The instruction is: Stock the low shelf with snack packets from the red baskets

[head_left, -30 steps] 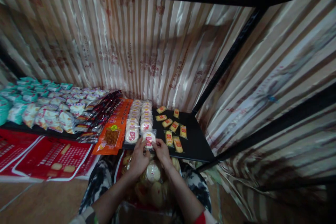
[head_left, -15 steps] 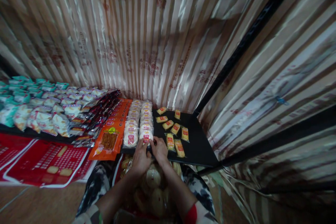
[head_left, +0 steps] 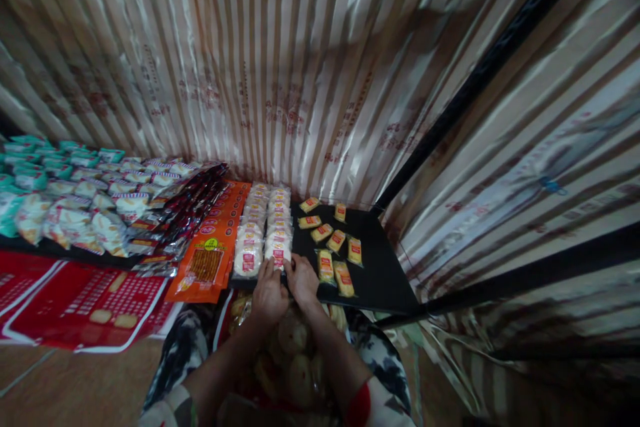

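Note:
Two rows of clear packets with round white crackers overlap on the black shelf (head_left: 373,260). At the front of the right-hand row, a white cracker packet (head_left: 278,253) lies between my hands. My left hand (head_left: 269,295) has its fingertips on the packet's near left edge. My right hand (head_left: 303,282) holds the near right corner with bent fingers. Left of the rows is a stack of orange snack bags (head_left: 207,260). Several small yellow biscuit packets (head_left: 343,279) lie scattered to the right. Below my forearms, an open bag of wrapped snacks (head_left: 293,347) sits between my knees, partly hidden.
White snack bags (head_left: 110,230) and teal ones (head_left: 30,177) crowd the shelf's left part, beside dark red packets (head_left: 200,197). A red bag (head_left: 95,307) hangs below the front edge. Behind is a striped curtain (head_left: 260,80), with a black post (head_left: 470,87) at the right.
The camera view has tilted down slightly and shifted. Both hands stay at the front white cracker packet, with the left fingers reaching a little farther onto it.

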`<action>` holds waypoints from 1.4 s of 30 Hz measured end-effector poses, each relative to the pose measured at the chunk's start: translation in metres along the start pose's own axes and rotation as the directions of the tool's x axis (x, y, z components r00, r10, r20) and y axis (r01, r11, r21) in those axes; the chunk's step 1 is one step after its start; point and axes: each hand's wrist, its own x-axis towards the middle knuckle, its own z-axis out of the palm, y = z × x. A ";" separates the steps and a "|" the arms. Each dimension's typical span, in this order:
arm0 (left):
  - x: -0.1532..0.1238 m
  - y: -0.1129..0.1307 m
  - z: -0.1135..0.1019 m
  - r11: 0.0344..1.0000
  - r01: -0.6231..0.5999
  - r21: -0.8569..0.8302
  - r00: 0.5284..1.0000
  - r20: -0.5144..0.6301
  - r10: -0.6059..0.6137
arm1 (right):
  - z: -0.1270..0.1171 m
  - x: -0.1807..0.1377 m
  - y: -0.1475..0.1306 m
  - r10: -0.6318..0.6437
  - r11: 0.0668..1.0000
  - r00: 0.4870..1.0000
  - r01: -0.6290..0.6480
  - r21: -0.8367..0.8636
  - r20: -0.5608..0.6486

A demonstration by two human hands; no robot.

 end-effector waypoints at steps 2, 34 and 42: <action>-0.001 0.001 0.000 1.000 -0.008 -0.001 1.000 0.000 0.008 | 0.001 0.000 0.000 0.011 1.000 1.000 -0.011 0.017 0.007; -0.127 -0.023 0.061 0.968 0.250 0.010 0.919 0.312 -0.240 | 0.007 -0.162 0.084 -0.068 0.975 0.998 0.065 0.214 0.004; -0.119 -0.038 0.057 0.870 0.458 -0.183 0.876 0.256 -0.408 | 0.013 -0.164 0.082 -0.089 0.966 0.996 0.079 0.247 0.030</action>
